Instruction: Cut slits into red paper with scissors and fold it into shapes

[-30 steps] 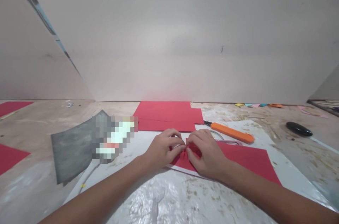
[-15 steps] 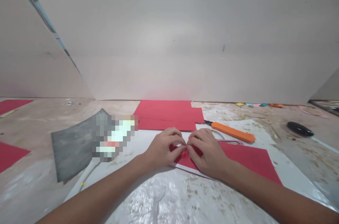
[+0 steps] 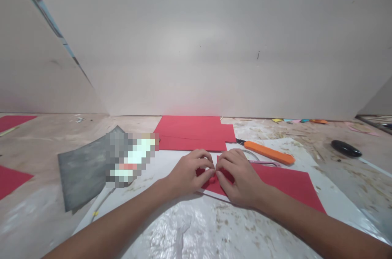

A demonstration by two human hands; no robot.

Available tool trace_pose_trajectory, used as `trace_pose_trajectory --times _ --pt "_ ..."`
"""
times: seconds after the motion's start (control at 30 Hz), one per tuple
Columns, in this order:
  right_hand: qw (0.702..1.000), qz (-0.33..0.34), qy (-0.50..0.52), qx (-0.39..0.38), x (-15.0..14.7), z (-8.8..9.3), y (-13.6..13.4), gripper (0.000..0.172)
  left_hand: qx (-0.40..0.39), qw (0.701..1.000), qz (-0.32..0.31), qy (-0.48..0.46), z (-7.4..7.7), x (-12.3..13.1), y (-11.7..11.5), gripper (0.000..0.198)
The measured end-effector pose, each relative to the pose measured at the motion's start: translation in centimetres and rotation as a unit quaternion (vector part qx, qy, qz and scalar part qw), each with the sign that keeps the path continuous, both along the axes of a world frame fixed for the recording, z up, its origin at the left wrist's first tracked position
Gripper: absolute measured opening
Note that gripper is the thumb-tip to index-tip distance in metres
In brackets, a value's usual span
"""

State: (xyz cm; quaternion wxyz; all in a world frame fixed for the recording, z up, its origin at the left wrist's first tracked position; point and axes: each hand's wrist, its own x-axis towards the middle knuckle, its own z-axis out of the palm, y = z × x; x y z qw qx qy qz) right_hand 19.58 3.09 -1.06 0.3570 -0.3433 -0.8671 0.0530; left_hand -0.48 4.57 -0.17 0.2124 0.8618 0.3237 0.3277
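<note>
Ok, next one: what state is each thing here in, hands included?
Left hand: fingers curled at the near red sheet.
Right hand: fingers curled, close to the left's.
Near red sheet: lying, partly hidden by hands.
Far red paper: lying flat.
Orange tool: lying, unheld.
Grey sheet: lying, partly masked.
White board: upright.

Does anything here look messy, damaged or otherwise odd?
Yes: straw-like bits litter the right side of the table, looking untidy beside the red sheet under the right hand. A pixelated patch also hides part of the grey sheet.
</note>
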Motion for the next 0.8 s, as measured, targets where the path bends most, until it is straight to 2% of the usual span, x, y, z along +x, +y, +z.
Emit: trace_pose_trajectory --times 0.23,0.47,0.8 --pt "1.000 0.002 -0.006 0.005 0.01 -0.07 0.05 0.015 -0.015 1.000 0.003 0.002 0.16 -0.11 0.06 0.028" --pt "1.000 0.008 -0.021 0.001 0.05 -0.32 0.13 0.021 -0.011 1.000 0.010 0.000 0.01 0.12 -0.11 0.007" --pt "0.993 0.032 -0.114 0.007 0.47 -0.05 -0.01 0.020 -0.007 1.000 0.000 0.006 -0.08 0.16 -0.39 0.006"
